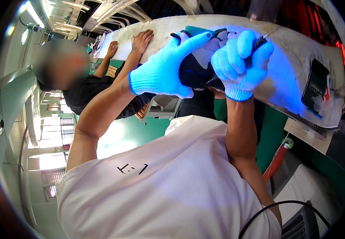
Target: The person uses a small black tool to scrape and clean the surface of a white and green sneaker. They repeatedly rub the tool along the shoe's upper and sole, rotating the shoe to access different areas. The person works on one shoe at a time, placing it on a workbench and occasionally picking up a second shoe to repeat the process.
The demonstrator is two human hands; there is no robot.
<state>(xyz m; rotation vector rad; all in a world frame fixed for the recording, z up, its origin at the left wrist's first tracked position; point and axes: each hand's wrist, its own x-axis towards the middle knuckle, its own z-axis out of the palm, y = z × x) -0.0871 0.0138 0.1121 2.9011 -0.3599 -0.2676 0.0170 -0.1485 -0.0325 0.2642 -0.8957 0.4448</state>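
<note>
A black and grey shoe (196, 65) is held above the worktable, tilted, with part of it covered by my hands. My left hand (158, 65), in a knitted glove lit blue, grips the shoe from its left side, with its fingers spread around it. On the right, my gloved right hand (240, 65) is closed around a slim tool with a black handle (258, 43). A thin pointed tip (210, 81) shows below that fist, close against the shoe. The exact kind of tool cannot be made out.
The long pale worktable (290, 75) curves across the top. A black phone (315, 84) lies at its right end beside clear plastic bits. At the left sits another person in black (86, 95), with bare hands (141, 41) on the table. A black cable (284, 202) loops at lower right.
</note>
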